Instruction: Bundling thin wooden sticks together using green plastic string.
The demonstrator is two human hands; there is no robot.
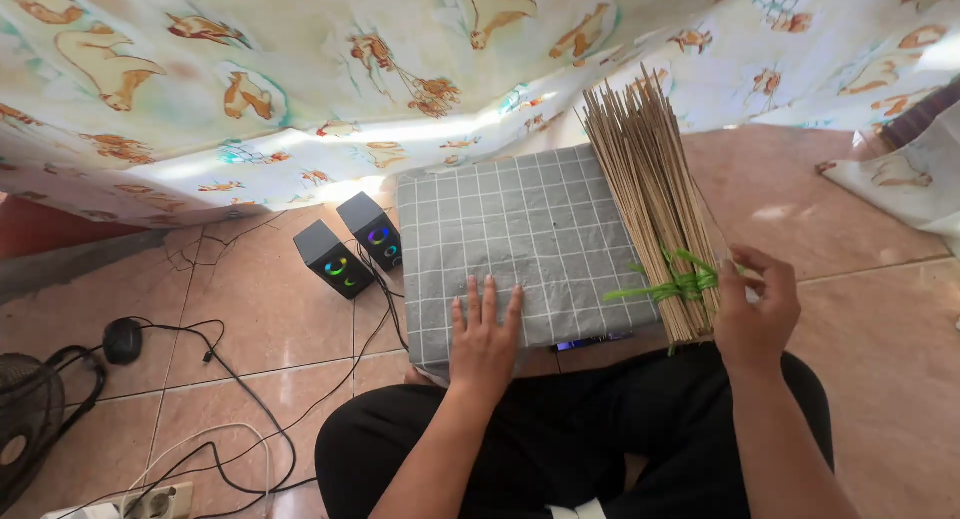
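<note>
Stick bundle (655,194) already tied with green band (675,284) near lower end; upper ends splayed loose, unevenly. Bundle lay along right edge of grey checked cloth (510,229). Right hand (757,314) gripped bundle's tied end. Left hand (485,334) lay flat, open, empty, at cloth's near edge.

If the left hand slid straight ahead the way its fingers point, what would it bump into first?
The left hand lies flat on the grey checked cloth, fingers pointing away from the person. Sliding on, it would cross bare cloth first, then probably meet the patterned sheet hanging beyond the far edge. The stick bundle lies off to the right.
</note>
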